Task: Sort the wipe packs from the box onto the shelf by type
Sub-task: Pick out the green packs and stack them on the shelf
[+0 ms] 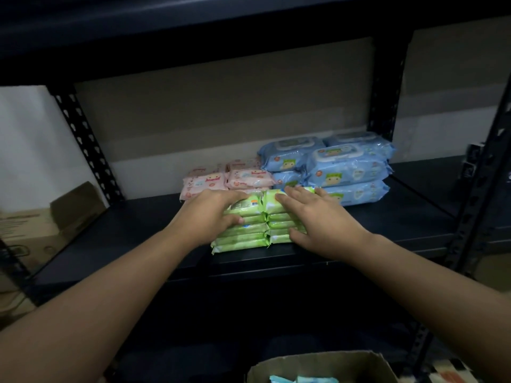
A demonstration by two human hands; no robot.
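Green wipe packs (pixel 243 230) are stacked in two columns at the dark shelf (pixel 110 239) front, pressed flat by left hand (pixel 213 214) and right hand (pixel 318 217); squaring step judged. Pink packs (pixel 221 181) at 11 o'clock, blue packs (pixel 340 167) at 1. Next: blue packs to be fetched from the cardboard box (pixel 318 363) at 6.

Dim overall, underexposed. Dark shelf (pixel 138 228) boards and upper frame go near black, little detail. Brightest zone is the pale wall (pixel 25 139) at left; light seems to come from that side. Green packs (pixel 243 230) and blue packs (pixel 345 167) catch enough light to read colour, print on them soft. Forearms evenly lit, slightly smeared. Wide-angle bending: uprights (pixel 475 189) lean at the edges. Cardboard box (pixel 318 366) at bottom edge blurry, corners muddy.
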